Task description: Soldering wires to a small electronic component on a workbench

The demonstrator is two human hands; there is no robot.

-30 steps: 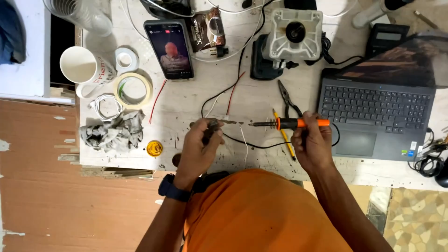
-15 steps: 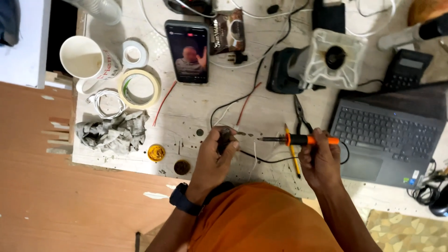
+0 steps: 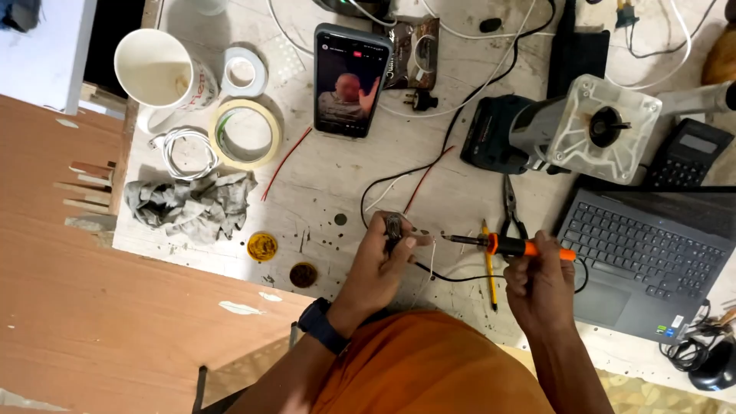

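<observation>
My left hand (image 3: 377, 264) pinches a small dark electrical part (image 3: 394, 227) with black and red wires (image 3: 399, 184) running off it, low on the white worktop (image 3: 322, 176). My right hand (image 3: 539, 282) grips an orange-handled soldering iron (image 3: 510, 245), its metal tip pointing left toward the part, a short gap from it. A watch sits on my left wrist.
A laptop (image 3: 644, 261) lies at right, pliers (image 3: 510, 203) and a yellow pencil (image 3: 489, 264) beside my right hand. A phone (image 3: 349, 77), power tool (image 3: 567, 130), calculator (image 3: 686, 153), mug (image 3: 157, 73), tape rolls (image 3: 245, 130), grey rag (image 3: 192, 203) and two small tins (image 3: 262, 246) surround them.
The view has moved closer and shifted, so things sit lower and larger. Both hands keep their grips; the iron tip stays pointed at the part.
</observation>
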